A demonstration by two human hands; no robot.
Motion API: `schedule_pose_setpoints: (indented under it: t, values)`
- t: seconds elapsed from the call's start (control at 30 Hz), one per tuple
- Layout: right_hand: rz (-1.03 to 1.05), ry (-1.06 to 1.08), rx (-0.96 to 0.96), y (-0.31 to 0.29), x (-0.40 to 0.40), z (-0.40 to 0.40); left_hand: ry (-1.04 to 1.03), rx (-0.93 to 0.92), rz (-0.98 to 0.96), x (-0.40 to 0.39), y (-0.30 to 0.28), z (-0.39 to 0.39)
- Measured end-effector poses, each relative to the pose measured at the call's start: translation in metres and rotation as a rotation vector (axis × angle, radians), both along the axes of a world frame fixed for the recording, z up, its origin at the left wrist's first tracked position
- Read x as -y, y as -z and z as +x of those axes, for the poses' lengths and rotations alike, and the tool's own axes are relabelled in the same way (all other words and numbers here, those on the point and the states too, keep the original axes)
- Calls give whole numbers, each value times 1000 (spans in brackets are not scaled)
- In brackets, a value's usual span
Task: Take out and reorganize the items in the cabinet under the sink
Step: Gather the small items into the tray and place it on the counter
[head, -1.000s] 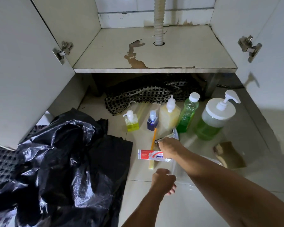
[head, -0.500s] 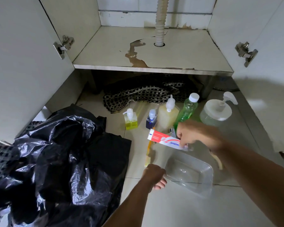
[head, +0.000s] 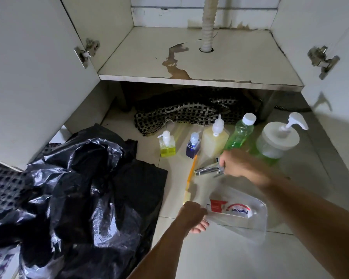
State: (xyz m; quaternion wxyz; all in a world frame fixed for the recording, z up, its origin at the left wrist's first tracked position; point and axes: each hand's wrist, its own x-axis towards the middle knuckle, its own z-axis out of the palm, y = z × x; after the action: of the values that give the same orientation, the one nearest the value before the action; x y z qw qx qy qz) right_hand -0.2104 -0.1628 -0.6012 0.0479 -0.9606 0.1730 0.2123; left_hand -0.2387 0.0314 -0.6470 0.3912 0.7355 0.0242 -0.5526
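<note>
A clear plastic tray (head: 256,228) lies on the tiled floor in front of the open cabinet, and my left hand (head: 191,217) grips its left edge. Inside the tray lies a red and white toothpaste tube (head: 230,209). My right hand (head: 238,165) grips a chrome sprayer head (head: 208,171) just above the floor, beyond the tray. An orange toothbrush (head: 190,175) lies on the floor left of the sprayer. The cabinet shelf (head: 230,63) holds nothing but the drain hose (head: 208,23).
A row of bottles stands behind my right hand: a small yellow pump bottle (head: 167,146), a blue bottle (head: 192,146), a pale soap bottle (head: 215,139), a green bottle (head: 239,133), a large pump jar (head: 278,139). Black bin bags (head: 85,196) fill the left. A checked cloth (head: 185,113) lies under the shelf.
My right hand dropped the toothpaste tube into the tray, then moved back and took hold of the chrome sprayer head. My left hand stayed on the tray's edge.
</note>
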Motion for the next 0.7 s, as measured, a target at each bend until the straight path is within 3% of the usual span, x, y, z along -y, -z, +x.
schedule_pose_setpoints:
  t: [0.33,0.53,0.7]
  values:
    - [-203,-144,210,55,-42,16,-66,82,-39,-9,12,-6]
    - [-33,-117,139,21,-34,22,-35,108,-32,-10,11,-1]
    - [89,-110,-266,-30,-39,3,7,74,5,-5,6,2]
